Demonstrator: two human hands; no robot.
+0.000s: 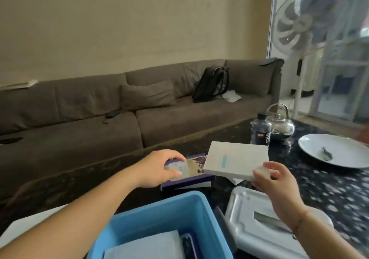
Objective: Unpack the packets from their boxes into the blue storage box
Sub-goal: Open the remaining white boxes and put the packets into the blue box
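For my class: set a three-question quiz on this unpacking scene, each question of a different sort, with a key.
1. True or false: the right hand holds the pale grey box by its near corner.
2. Multiple choice: the left hand grips a packet above which thing? A) the white plate B) the purple box C) the kettle
3. Fill in: the white lid lies to the ____ of the blue storage box.

Key: 1 true; 2 B; 3 right.
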